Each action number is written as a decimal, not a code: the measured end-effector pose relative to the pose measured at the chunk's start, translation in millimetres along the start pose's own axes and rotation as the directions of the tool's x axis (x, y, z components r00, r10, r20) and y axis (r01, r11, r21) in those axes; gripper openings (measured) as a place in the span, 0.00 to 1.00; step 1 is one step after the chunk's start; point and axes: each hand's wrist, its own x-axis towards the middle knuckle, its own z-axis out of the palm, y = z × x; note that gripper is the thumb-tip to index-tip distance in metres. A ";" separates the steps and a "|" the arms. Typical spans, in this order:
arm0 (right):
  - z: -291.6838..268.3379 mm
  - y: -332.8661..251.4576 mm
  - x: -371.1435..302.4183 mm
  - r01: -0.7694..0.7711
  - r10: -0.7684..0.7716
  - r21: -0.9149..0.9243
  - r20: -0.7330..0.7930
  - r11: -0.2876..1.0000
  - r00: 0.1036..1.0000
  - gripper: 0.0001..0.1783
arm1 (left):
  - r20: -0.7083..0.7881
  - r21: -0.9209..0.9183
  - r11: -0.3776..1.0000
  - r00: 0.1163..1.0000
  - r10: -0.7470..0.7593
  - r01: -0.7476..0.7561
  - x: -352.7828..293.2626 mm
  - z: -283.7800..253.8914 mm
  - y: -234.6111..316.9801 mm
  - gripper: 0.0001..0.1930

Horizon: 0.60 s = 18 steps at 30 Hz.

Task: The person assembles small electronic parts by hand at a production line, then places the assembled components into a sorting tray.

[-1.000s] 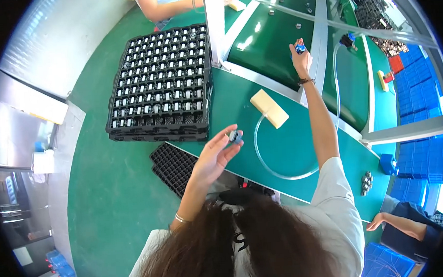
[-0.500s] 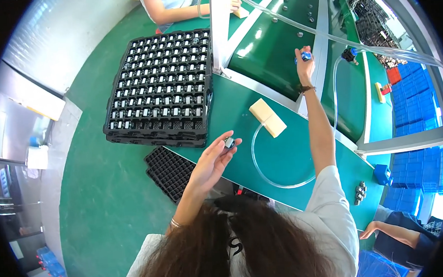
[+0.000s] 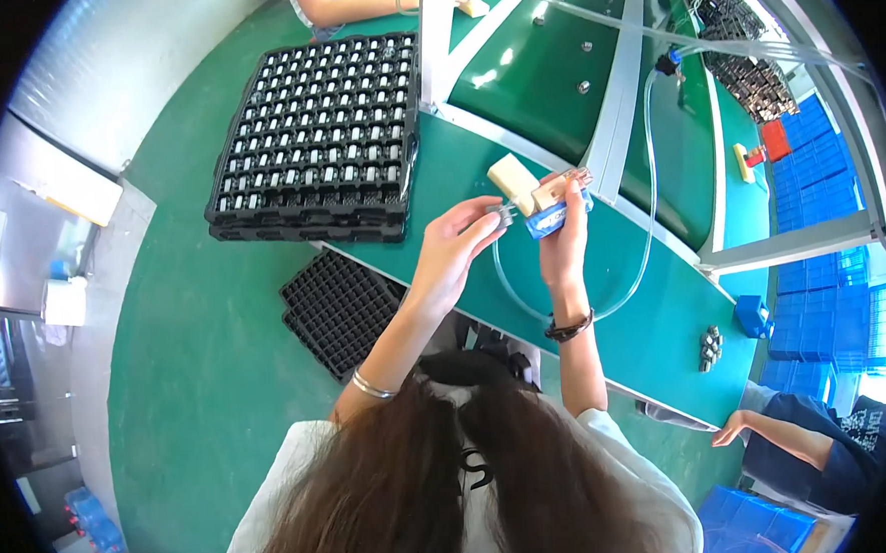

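Observation:
Both hands are close together over the green workbench point(image 3: 657, 335). Between thumb and fingers my left hand point(image 3: 450, 251) pinches a small grey metal part point(image 3: 505, 216). Closed around a small blue block-shaped object point(image 3: 548, 221), my right hand point(image 3: 565, 240) is just to the right. A small shiny metal piece point(image 3: 582, 177) shows at its fingertips; how it is held is unclear. A pale yellow block point(image 3: 513, 181) lies on the bench beside the hands, partly covered by them. To the left stands a stack of black trays point(image 3: 305, 227), its top one filled with rows of small white-and-dark parts.
A green conveyor belt point(image 3: 532, 72) carries scattered small metal parts. A clear hose point(image 3: 650, 166) curves over the bench. Dark metal parts point(image 3: 710, 349) and a blue bin point(image 3: 753, 315) sit at right. Black trays point(image 3: 340, 312) lie lower left. Other people work far left and right.
My right hand has come back from the conveyor towards me with the blue object. My left hand has moved right and up with its part, so the two hands are now nearly touching.

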 end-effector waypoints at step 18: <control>9.0 -0.5 -64.9 0.095 -0.090 -0.099 0.051 0.991 0.995 0.18 | -0.034 0.019 1.000 0.999 0.007 -0.006 -45.6 1.8 -18.7 0.15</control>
